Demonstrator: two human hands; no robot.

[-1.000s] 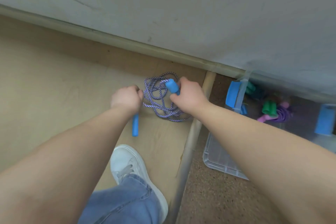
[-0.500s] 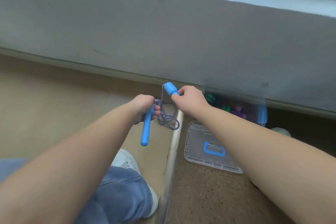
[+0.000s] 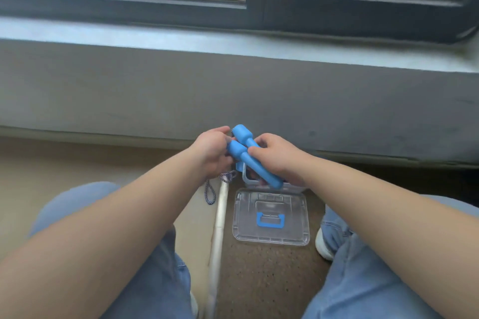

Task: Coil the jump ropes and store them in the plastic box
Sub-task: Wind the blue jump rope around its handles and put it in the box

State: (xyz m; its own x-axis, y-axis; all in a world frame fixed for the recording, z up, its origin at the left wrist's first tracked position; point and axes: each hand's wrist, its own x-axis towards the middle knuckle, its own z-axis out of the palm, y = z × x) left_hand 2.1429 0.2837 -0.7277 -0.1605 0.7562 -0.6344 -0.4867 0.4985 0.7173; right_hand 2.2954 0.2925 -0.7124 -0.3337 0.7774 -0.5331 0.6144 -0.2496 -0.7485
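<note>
Two blue jump-rope handles [image 3: 246, 151] lie side by side between my hands, held up in front of the grey wall. My right hand [image 3: 278, 159] grips both handles from the right. My left hand [image 3: 211, 153] holds the bunched purple-and-white rope, and a loop of that rope [image 3: 210, 193] hangs below it. The clear plastic box [image 3: 245, 176] sits on the floor right under my hands, mostly hidden by them. Its clear lid [image 3: 270, 216] with a blue handle lies flat in front of it.
A white strip [image 3: 219, 230] divides the tan floor on the left from brown speckled carpet on the right. My jeans-clad knees flank the lid, with a white shoe [image 3: 324, 245] at the right. A grey sill and a dark window frame run across the top.
The view has tilted up from the floor to the window. My hands lifted the rope off the floor and brought the two blue handles together over the box.
</note>
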